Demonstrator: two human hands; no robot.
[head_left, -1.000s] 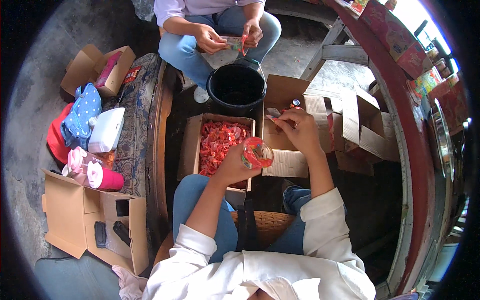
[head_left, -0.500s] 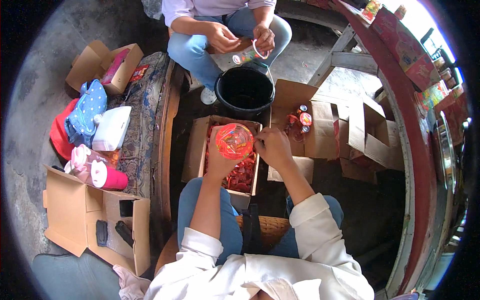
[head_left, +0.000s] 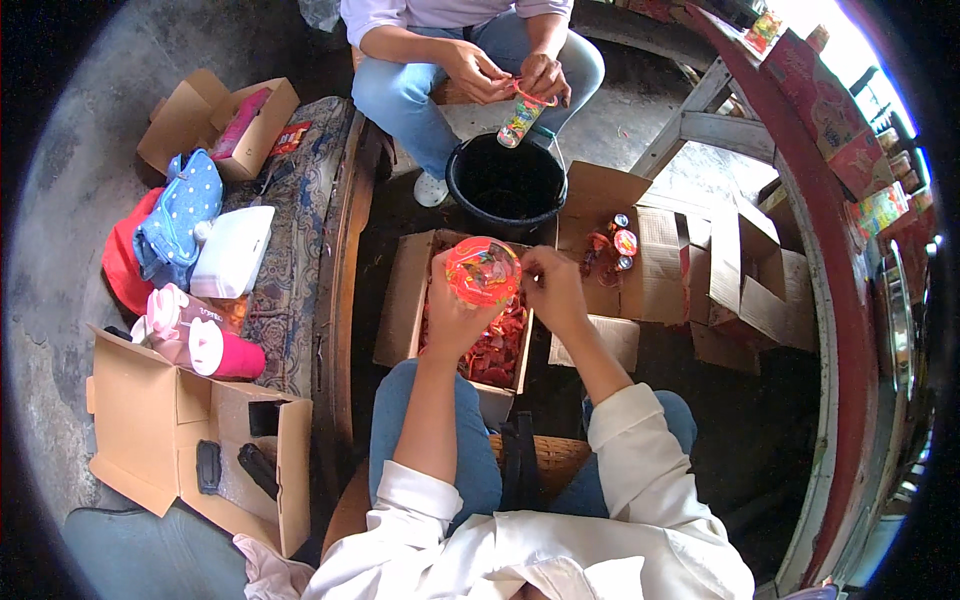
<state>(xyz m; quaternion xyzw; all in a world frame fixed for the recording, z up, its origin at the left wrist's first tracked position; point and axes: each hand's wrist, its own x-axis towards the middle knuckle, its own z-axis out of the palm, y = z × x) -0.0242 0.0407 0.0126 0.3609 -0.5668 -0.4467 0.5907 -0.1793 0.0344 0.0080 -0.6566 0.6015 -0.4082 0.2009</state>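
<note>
My left hand [head_left: 452, 315] is closed round a plastic cup [head_left: 483, 272] with a red printed film lid, the lid facing up. My right hand [head_left: 553, 292] is pinched beside the right edge of the lid. Whatever lies between those fingertips is too small to make out. Below both hands stands an open cardboard box [head_left: 404, 290] filled with red film scraps [head_left: 492, 352]. Across from me, a person's hands [head_left: 510, 75] hold a clear printed cup [head_left: 521, 118] with a red rim, tilted over a black bucket [head_left: 462, 188].
An open carton [head_left: 600, 284] at the right holds several small cups [head_left: 625, 243], with another open box [head_left: 745, 265] beyond it. A patterned bench [head_left: 290, 270] on the left carries bags, a white container [head_left: 232, 252] and a pink tumbler [head_left: 228, 352]. A red-edged table [head_left: 800, 160] borders the right.
The whole view has shifted slightly. The lid on my cup has tilted, and my right fingers have curled in beside its edge. The other person's hands have come together at their cup's rim.
</note>
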